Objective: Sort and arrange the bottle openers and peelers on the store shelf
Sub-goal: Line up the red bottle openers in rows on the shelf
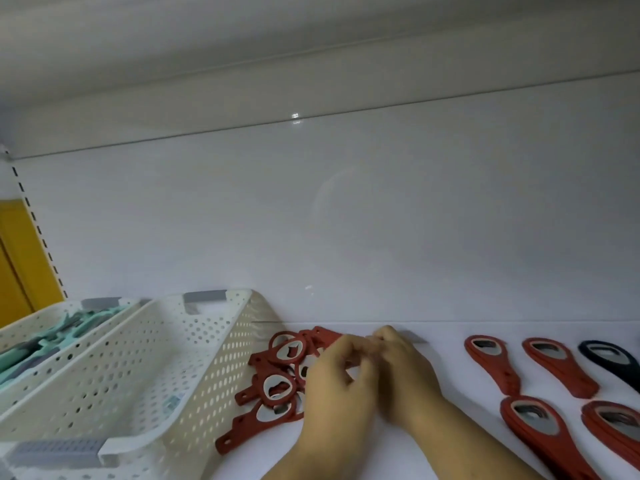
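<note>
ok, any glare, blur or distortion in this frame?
Head view: small glare spot atop the back panel; faint round flare lower on it; wide-angle bows straight lines; left hand and right hand are motion-blurred; soft even light, weak shadows.

Glossy white back panel (346, 220) rises behind the fingers (391, 337), a white shelf underside (311, 46) above them, yellow wall (14, 254) far left.
</note>
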